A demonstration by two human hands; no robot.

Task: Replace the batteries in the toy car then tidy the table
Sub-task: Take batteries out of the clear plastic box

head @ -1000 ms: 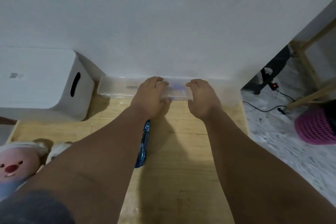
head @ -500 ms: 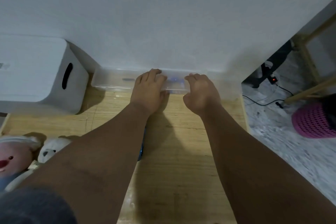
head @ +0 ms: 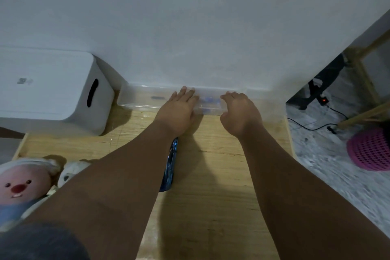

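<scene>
Two hands are on the clear plastic box [head: 145, 100] that sits along the far edge of the worktop [head: 211, 175], hard against the wall. Your left hand [head: 177, 114] lies flat on its lid with the fingers [head: 185, 94] stretched out and close together, palm down. Your right hand [head: 240, 112] is at the box's right end with its fingers curled over the top; you are touching it, but whether they are hooked on the rim or only resting there cannot be told from this view. Something small and blue shows through the lid between your hands, too blurred to name.

Judging from this, you are well into the tidying part: the box looks closed and parked at the back, so the small bits seem to be stowed. Whether the battery swap itself is finished cannot be read here, since no loose batteries or tool show on the worktop.

What looks left is the toy car [head: 169, 164], a narrow blue shape lying near the middle of the worktop, just beside your left forearm and partly hidden by it. It is well apart from the box and not in either hand. The white storage bin [head: 52, 91] stands at the far left corner, and two plush toys [head: 23, 183] lie at the left edge near you. If the car has a home, it is probably the next thing to put away
</scene>
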